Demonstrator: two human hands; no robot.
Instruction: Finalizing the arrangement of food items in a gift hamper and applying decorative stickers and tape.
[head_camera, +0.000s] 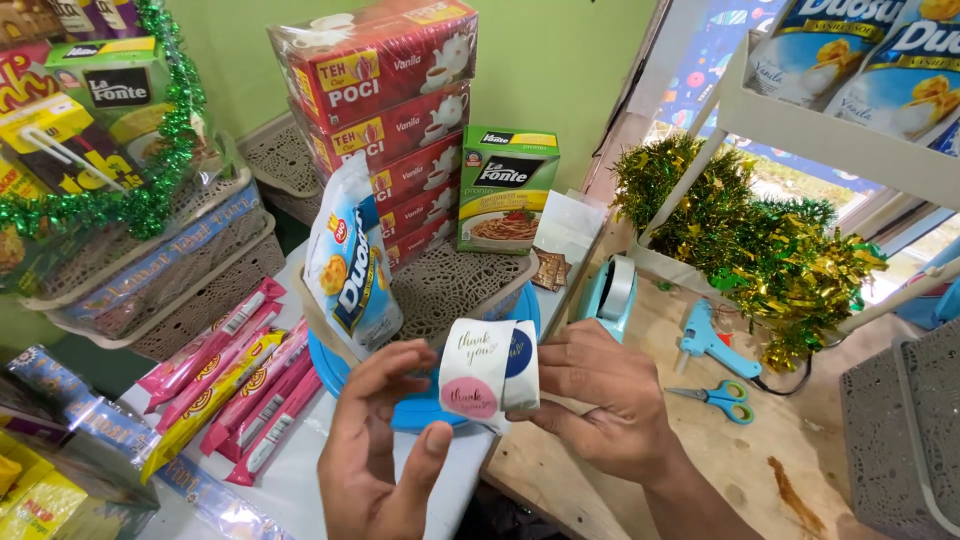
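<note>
Sticker roll (490, 375), pinched by fingers of both hands (375, 455) (610, 395) above the blue tray (335, 365), could slip or unspool.

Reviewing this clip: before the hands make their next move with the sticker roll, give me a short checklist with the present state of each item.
1. Sticker roll is held: ok, both hands are on it.
2. Left hand grip: ok, thumb and fingers pinch the roll's near side.
3. Right hand grip: ok, it holds the roll's far side.
4. A sticker is already lifted from the backing: cannot tell, the fingers hide the strip's end.
5. Tape dispenser stands apart from the hands: ok, just behind the right hand.
6. Scissors lie apart from the hands: ok, on the wooden table, untouched.
</note>
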